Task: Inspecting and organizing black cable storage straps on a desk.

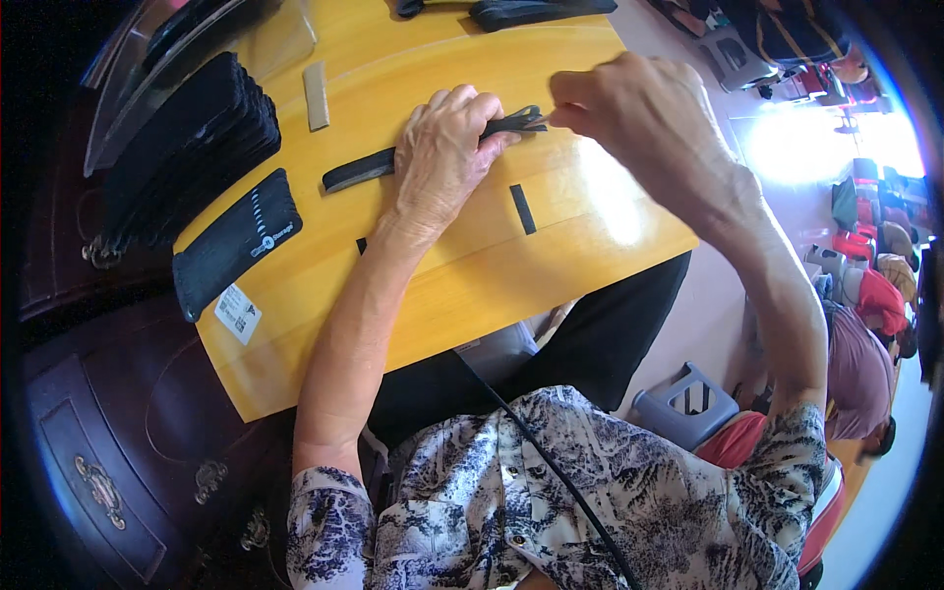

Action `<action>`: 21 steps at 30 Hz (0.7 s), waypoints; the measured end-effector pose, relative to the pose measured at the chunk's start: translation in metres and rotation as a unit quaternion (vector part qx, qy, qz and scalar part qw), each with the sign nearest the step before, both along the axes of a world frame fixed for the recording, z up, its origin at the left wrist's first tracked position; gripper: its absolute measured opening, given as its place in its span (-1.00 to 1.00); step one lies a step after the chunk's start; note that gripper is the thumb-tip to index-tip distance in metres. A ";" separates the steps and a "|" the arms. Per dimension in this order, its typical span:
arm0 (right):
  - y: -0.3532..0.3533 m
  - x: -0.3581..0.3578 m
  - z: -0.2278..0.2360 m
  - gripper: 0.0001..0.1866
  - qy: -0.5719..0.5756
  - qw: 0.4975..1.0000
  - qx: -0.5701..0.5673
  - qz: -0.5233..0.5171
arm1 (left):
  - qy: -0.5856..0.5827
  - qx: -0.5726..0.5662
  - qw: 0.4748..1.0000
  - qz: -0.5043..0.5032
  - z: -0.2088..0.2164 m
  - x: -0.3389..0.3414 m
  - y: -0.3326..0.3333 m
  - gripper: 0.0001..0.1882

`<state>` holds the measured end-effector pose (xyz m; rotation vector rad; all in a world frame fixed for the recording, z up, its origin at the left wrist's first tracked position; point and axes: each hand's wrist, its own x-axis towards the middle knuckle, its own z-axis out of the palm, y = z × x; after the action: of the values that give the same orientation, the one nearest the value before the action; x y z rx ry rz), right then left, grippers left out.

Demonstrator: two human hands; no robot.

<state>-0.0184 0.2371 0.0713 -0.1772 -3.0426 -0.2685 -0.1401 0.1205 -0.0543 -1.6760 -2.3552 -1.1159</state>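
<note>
A long, narrow black fabric strip lies across the yellow table. My left hand presses it down, with thumb and fingers closed around its middle. The strip's right end is folded into a loop and sticks out past my left thumb. Just beyond that end is my right hand, its fingers pinched together at the tip of the strip. Whatever sits between these fingertips is too small to make out. Nearer to me, a short dark strip lies on the tabletop, and a beige strip lies to the far left.
At the left edge stands a thick stack of black fabric pieces. A single black piece with white print overlaps a white label. More black items lie at the far edge. A grey stool and several people are to the right.
</note>
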 end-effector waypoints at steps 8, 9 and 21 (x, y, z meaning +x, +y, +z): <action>-0.061 -0.029 0.007 -0.99 -0.103 0.994 0.026 0.025 | 0.041 0.115 0.993 -0.001 -0.005 -0.001 -0.003 -0.89; -0.057 -0.028 0.005 -0.98 -0.086 0.995 0.015 0.042 | 0.040 0.114 0.993 0.001 -0.005 0.000 -0.002 -0.89; 0.074 0.017 -0.080 -0.70 -0.005 0.910 -0.408 -0.076 | 0.003 0.036 0.999 -0.025 0.004 0.002 -0.001 -0.74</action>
<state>-0.0013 0.3115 -0.0087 -0.4537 -2.9359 1.0119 -0.1385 0.1200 -0.0500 -1.7211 -2.2538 -1.1861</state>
